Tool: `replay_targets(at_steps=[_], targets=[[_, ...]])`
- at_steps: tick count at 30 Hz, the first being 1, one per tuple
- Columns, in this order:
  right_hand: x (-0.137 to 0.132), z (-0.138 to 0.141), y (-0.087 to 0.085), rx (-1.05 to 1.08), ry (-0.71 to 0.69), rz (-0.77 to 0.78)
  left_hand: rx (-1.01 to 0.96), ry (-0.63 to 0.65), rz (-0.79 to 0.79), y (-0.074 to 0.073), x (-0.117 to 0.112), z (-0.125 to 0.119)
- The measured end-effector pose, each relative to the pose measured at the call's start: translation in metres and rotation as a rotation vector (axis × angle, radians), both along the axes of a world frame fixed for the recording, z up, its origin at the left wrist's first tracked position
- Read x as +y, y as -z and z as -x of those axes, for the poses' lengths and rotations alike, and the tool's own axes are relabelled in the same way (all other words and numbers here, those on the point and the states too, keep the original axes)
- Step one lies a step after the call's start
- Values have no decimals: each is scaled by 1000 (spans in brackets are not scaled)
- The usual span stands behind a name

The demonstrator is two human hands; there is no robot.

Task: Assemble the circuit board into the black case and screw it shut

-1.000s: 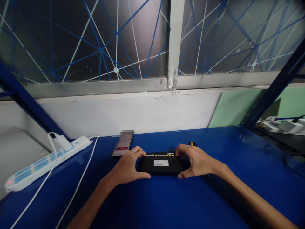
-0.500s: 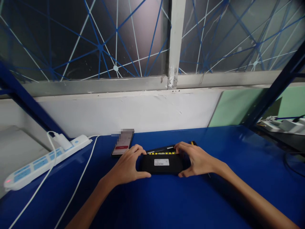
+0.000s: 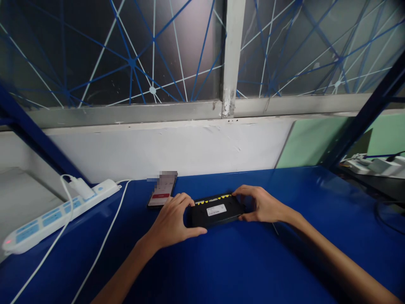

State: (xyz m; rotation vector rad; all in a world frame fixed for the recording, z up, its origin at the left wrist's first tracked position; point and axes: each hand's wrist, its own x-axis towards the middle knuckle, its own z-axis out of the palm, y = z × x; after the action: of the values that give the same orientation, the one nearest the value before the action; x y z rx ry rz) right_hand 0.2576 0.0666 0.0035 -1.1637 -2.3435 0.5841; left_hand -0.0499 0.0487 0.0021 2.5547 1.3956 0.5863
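Note:
A flat black router (image 3: 202, 217), with a white label (image 3: 216, 210) facing up and a row of yellow ports along its far edge, is between my two hands above the blue tabletop. My left hand (image 3: 172, 219) grips its left end, thumb at the near edge and fingers at the far corner. At the right end, my right hand (image 3: 264, 204) pinches it the same way. A thin metal shaft (image 3: 275, 229) shows below my right wrist; whatever it belongs to is hidden by the hand.
A phone (image 3: 163, 192) with a lit screen lies beyond my left hand. To the left, a white power strip (image 3: 47, 219) holds a plugged-in charger (image 3: 81, 187), and white cables (image 3: 106, 241) run towards me. Blue frame posts (image 3: 351, 122) stand either side; windows are behind.
The router has turned, its right end swinging away from me, and has tipped so its port edge shows more. A dark bar and a yellow-black handle seen behind it are now hidden.

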Motion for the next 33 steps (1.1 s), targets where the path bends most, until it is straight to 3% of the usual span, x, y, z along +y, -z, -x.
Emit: replay_targets(at_steps=[17, 33], targets=[[-2, 4, 6, -172, -3, -97, -11, 31, 49, 14, 8, 8], [-8, 16, 15, -256, 27, -181, 65, 73, 161, 0, 7, 11]])
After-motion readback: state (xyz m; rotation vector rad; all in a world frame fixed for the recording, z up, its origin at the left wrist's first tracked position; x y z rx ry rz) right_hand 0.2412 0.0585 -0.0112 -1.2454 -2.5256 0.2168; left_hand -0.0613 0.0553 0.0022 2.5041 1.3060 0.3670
